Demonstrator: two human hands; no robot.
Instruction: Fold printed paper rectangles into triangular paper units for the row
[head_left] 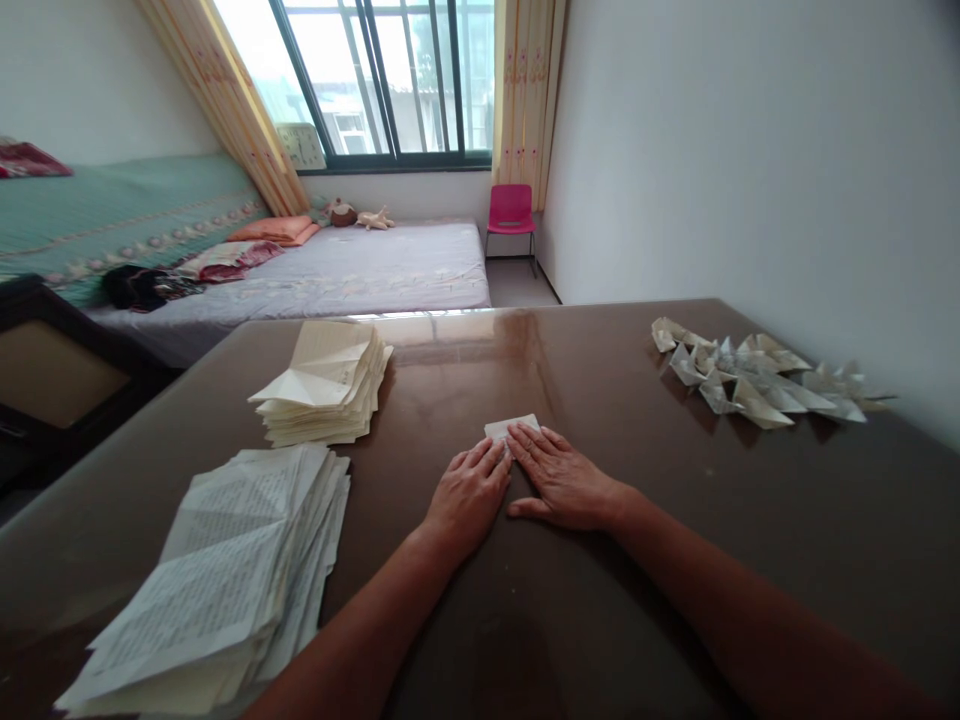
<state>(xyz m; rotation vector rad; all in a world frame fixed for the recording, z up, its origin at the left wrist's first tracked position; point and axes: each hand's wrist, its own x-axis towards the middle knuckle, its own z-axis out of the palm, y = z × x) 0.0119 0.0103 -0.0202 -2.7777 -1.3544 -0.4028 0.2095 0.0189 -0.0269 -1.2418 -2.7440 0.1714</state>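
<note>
off-white paper [498,430], brown table [592,400], cream sheets [330,365], bright pink chair [511,207], flowered yellow curtains [523,110]

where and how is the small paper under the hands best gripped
Probably pinch the small paper by its far edge, coming from the far side: that edge shows bare, while the left hand and right hand rest on its nearer part. It lies flat, so slide a fingertip under.

Big window [412,80] with dark frame [397,160]. Yellow curtains [525,110], one each side. Pink chair [510,208] between bed [390,268] and white wall [712,150]. On bed: orange pillows [274,230], soft toys [374,219], black cloth [139,288]. Green cover [127,205] along bed's left side.
</note>
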